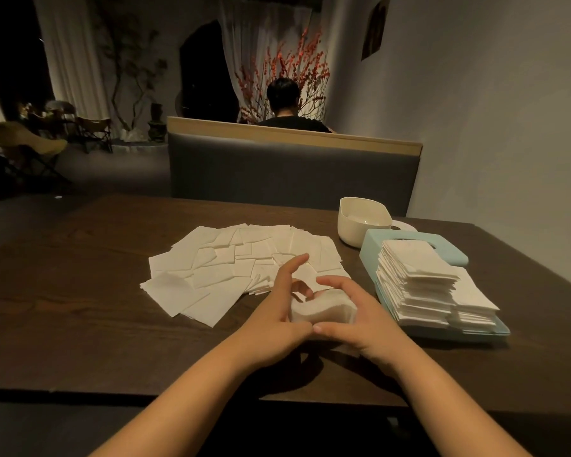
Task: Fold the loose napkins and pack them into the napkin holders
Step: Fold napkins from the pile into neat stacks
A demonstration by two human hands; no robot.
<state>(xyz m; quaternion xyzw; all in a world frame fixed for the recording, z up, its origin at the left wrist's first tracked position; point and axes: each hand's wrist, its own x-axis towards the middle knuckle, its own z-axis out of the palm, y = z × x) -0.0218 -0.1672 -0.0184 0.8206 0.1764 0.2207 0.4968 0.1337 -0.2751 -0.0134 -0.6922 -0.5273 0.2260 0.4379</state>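
Observation:
Several loose white napkins (pixel 231 265) lie spread over the dark table's middle. Just in front of them, my left hand (pixel 277 311) and my right hand (pixel 353 315) hold a small folded wad of napkins (pixel 323 310) between them, thumbs meeting under it and fingers curled over its sides. To the right, a tall stack of folded napkins (pixel 422 285) rests in a light blue napkin holder (pixel 373 242). Behind it stands a white holder tub (pixel 353 222), open at the top.
The dark wooden table (pixel 96 308) ends close to me at its front edge. A grey booth backrest (pixel 290 166) stands across the table, with a person seated behind it facing away. A plain wall (pixel 508 127) runs along the right.

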